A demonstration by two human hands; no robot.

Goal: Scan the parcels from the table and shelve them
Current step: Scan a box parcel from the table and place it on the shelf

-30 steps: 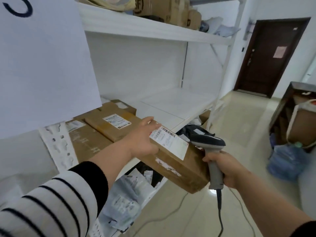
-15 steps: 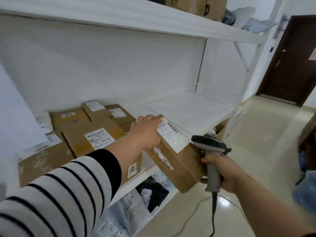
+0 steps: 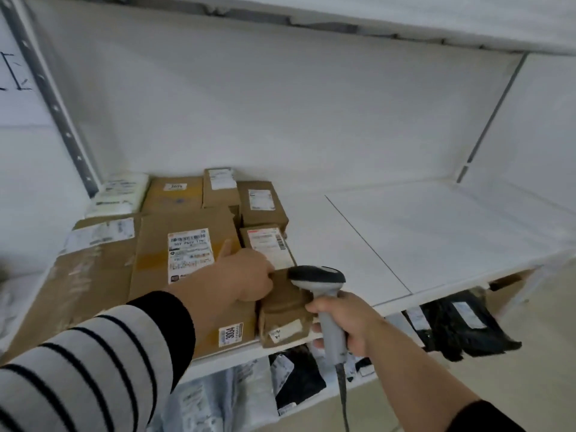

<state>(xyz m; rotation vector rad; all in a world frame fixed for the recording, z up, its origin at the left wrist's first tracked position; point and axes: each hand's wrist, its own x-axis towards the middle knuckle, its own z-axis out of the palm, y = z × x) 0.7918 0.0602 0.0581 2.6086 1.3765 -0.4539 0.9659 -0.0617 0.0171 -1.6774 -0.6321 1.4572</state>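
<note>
- White shelf (image 3: 436, 232) ran beneath both hands, its right half bare.
- Right hand (image 3: 346, 319) curled its grip around the scanner (image 3: 318, 280) at the front edge.
- Left hand (image 3: 246, 275) rested its grip on the long parcel (image 3: 277, 285), fingers hidden; the parcel's long axis ran front to back.
- Flat box (image 3: 184, 244) lay just left, smaller boxes (image 3: 261, 202) behind.
</note>
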